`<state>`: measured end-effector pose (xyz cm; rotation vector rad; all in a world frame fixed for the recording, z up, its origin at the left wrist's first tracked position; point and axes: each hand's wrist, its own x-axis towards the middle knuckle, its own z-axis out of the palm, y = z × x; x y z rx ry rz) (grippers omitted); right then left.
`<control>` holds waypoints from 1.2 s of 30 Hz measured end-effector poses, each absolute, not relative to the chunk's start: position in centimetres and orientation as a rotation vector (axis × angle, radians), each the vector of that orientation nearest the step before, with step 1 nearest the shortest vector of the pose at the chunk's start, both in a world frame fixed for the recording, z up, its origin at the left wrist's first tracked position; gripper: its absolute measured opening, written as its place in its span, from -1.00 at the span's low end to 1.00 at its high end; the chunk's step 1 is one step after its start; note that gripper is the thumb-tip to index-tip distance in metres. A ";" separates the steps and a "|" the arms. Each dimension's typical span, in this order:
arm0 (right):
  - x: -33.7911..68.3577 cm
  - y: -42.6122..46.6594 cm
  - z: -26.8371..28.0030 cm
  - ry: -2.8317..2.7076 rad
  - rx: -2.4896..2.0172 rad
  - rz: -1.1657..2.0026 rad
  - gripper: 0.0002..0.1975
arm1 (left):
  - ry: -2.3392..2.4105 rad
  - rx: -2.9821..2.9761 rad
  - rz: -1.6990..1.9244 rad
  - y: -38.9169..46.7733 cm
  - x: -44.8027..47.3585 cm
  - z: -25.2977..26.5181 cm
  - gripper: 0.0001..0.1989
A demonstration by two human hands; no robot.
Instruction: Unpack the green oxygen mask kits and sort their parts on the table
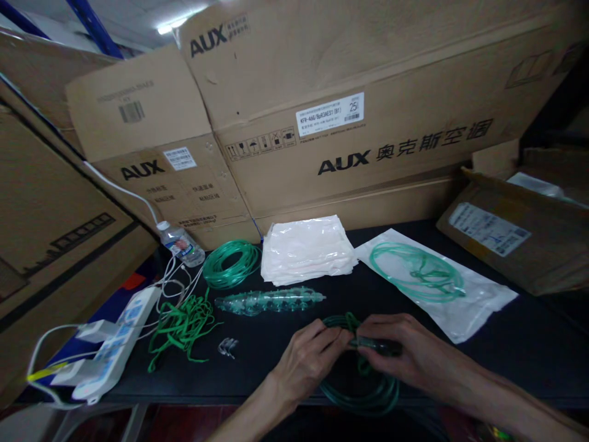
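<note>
A coil of green tubing (363,402) hangs over the front edge of the table, a green tie (352,320) around its upper part. My left hand (315,350) is closed, its fingers pinching the coil beside the tie. Facing it, my right hand (400,347) is closed around a small dark elongated piece (378,345), whose exact kind I cannot make out. The two hands' fingertips nearly meet at the tie. Just beyond them lies a clear sleeve of small greenish parts (271,301).
Left of the hands lie loose green ties (184,328), small clear pieces (227,347), a power strip (122,344) and a bottle (181,244). Behind are another tubing coil (231,264) and stacked white bags (308,248). A bagged coil (418,273) and open carton (497,227) stand right.
</note>
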<state>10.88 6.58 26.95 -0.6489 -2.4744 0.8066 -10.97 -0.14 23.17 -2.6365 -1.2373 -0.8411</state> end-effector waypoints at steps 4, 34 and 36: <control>12.1 6.9 24.6 -2.585 -0.365 0.040 -0.74 | -1.257 -2.638 -0.873 -0.2 -11.3 23.1 -0.83; 15.9 2.8 24.3 -1.793 -0.899 0.506 -0.82 | -1.390 -2.900 -0.102 -4.9 -13.7 22.1 -0.66; 16.0 2.8 24.2 -1.785 -0.891 0.530 -0.83 | -1.234 -2.901 -0.116 -4.6 -13.7 21.9 -0.71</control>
